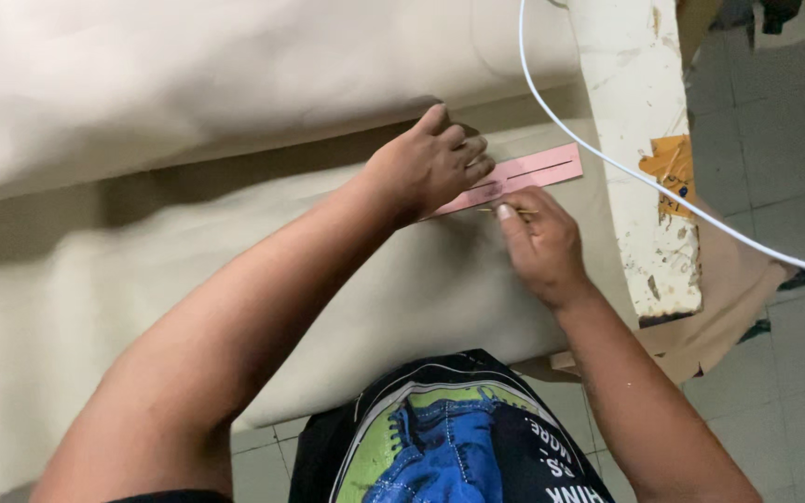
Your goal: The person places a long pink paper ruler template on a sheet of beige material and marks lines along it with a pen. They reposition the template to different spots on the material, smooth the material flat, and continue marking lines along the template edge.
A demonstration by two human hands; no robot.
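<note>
Beige cloth (235,279), pink template (538,170) under left hand (426,168), right hand (542,242) beside

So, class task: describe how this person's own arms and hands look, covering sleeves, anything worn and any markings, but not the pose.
Both forearms are bare right up to the frame edge, with no sleeves, gloves, watch or rings visible. The left hand and right hand are bare, and the right thumbnail is short and pale. Below the arms is a dark shirt printed in green and blue.
</note>
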